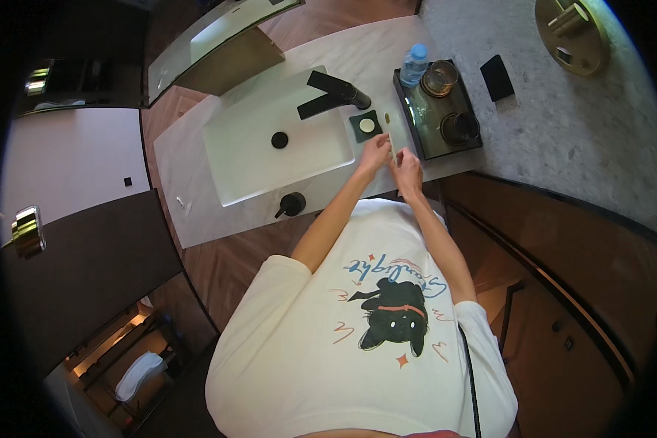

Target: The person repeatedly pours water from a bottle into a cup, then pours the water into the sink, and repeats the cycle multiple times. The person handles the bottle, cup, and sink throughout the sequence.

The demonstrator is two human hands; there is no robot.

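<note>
My left hand [375, 155] and my right hand [408, 172] meet over the marble counter, between the sink and the tray. Both grip a thin, pale, stick-like item [392, 148] that stands between their fingers; its exact kind cannot be told. Just beyond it lies a small greenish-brown piece [387, 118]; whether the two are joined is unclear. Close to my left fingertips, a round pale soap or disc [367, 126] rests on a dark green square dish [359, 133]. The fingertips are partly hidden.
A white sink [263, 169] with a black faucet [334, 97] lies left. Right of my hands, a dark tray [430, 123] holds a water bottle [414, 65] and glasses [441, 78]. A black dispenser [292, 204] stands at the near counter edge. A mirror [224, 38] rises beyond the sink.
</note>
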